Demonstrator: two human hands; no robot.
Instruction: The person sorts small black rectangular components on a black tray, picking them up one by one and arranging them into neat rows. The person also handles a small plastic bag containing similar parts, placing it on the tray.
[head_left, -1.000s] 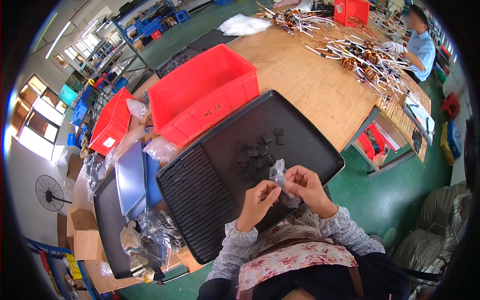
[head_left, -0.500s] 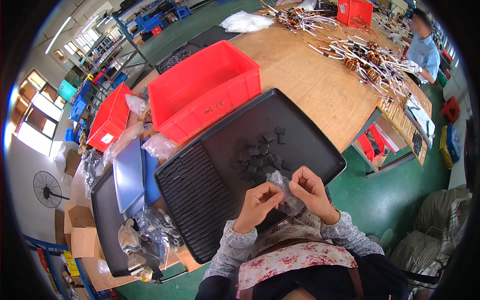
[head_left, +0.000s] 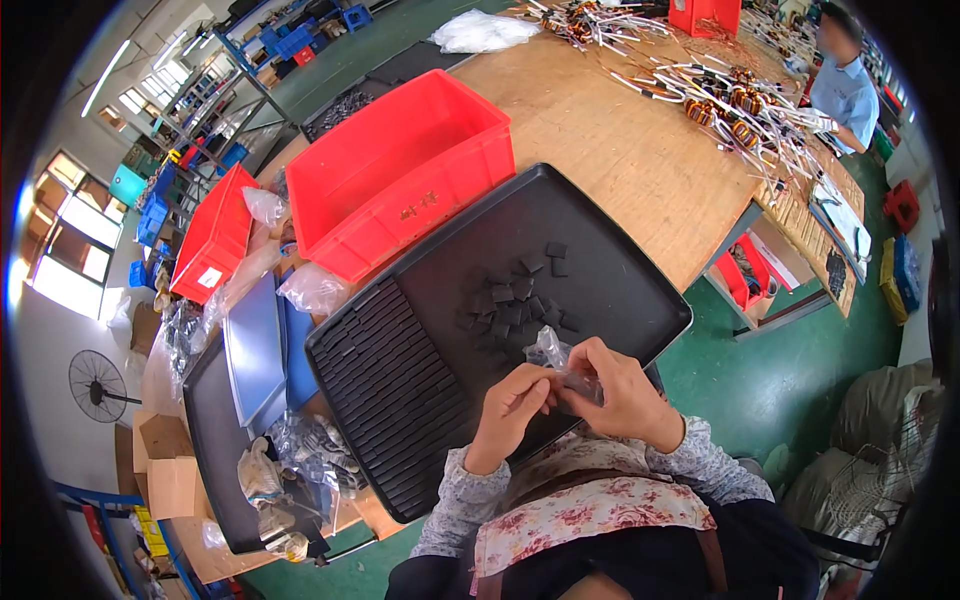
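A small clear plastic bag [head_left: 547,348] is held up over the near edge of a black tray [head_left: 620,260]. Thumb and fingers of my left hand [head_left: 508,410] pinch it from the left. My right hand [head_left: 625,397] is closed round its other side, the fingertips of both hands meeting. What the bag contains is hidden by my fingers. Beyond the hands, a loose heap of small black square pieces [head_left: 515,310] lies on the tray. Similar black pieces stand in packed rows [head_left: 390,380] across the tray's left part.
An open red bin [head_left: 400,170] stands behind the tray, with another red bin [head_left: 215,235] to its left. Wired coils [head_left: 740,105] are piled on the wooden table [head_left: 600,130] at the far right, near a person in blue [head_left: 845,95]. Gloves [head_left: 262,480] lie at left.
My hands have drawn together on the plastic bag, and my right fingers have folded down over it. The view has shifted slightly.
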